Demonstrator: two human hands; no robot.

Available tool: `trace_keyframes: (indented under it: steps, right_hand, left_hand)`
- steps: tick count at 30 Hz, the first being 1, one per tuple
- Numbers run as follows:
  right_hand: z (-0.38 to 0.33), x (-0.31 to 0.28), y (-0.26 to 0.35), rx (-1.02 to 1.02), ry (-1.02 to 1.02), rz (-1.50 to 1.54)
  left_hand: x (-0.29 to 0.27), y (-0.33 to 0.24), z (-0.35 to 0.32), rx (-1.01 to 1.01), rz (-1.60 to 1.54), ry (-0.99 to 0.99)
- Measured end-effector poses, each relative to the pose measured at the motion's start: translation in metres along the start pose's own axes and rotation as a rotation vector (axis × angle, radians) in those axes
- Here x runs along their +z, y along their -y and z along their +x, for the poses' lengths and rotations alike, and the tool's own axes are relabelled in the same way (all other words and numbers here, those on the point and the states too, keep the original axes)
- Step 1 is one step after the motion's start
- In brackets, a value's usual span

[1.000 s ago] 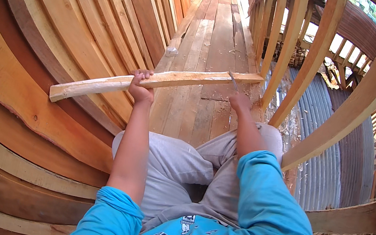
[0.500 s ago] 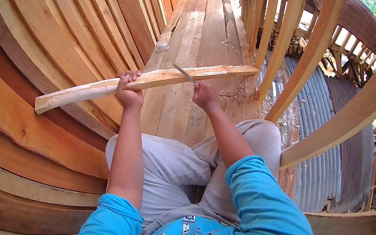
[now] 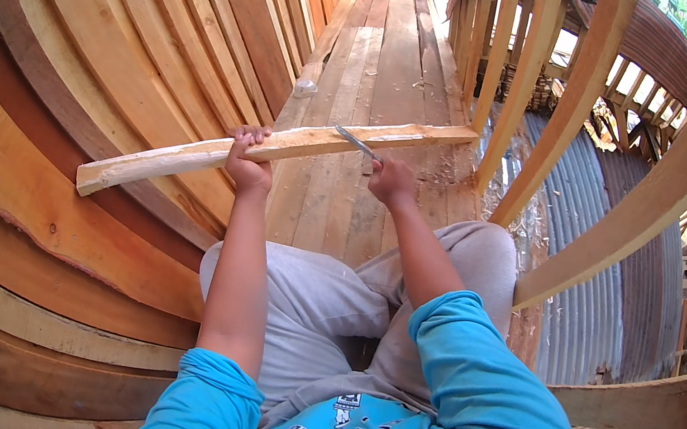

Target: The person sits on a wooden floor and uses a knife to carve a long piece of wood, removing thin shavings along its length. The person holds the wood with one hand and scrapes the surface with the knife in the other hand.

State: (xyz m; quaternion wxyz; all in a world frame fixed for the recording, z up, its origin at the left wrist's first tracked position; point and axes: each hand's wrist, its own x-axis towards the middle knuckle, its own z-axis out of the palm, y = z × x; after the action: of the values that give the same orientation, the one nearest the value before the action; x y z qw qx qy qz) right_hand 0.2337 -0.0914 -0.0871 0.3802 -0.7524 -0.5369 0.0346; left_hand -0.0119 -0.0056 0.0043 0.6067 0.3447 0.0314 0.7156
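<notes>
Across floorboards point(image 3: 376, 64), pole point(image 3: 305, 144) aslant toward posts point(image 3: 520, 80)

One long pale wooden beam point(image 3: 292, 144) crosses over the brown plank floor point(image 3: 395, 77). Long orange-brown wooden boards point(image 3: 135, 40) are at left; tall yellowish wooden posts point(image 3: 569, 107) at right, before grey corrugated metal sheets point(image 3: 588, 313).

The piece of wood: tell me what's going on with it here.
The person's left hand grips the piece of wood, which slants above the plank floor, its right end near the upright slats. The right hand holds a knife, its blade over the wood; whether it touches is unclear.
</notes>
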Motion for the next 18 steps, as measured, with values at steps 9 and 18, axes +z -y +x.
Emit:
trace_keyframes:
  steps: [9, 18]
  right_hand:
    - [0.026, -0.034, -0.072, 0.361, 0.092, -0.04]
    - [0.042, -0.068, 0.01, 0.063, 0.331, 0.19]
  left_hand:
    - [-0.001, 0.014, 0.004, 0.087, 0.018, 0.097]
    - [0.001, 0.01, 0.0, 0.086, 0.031, 0.087]
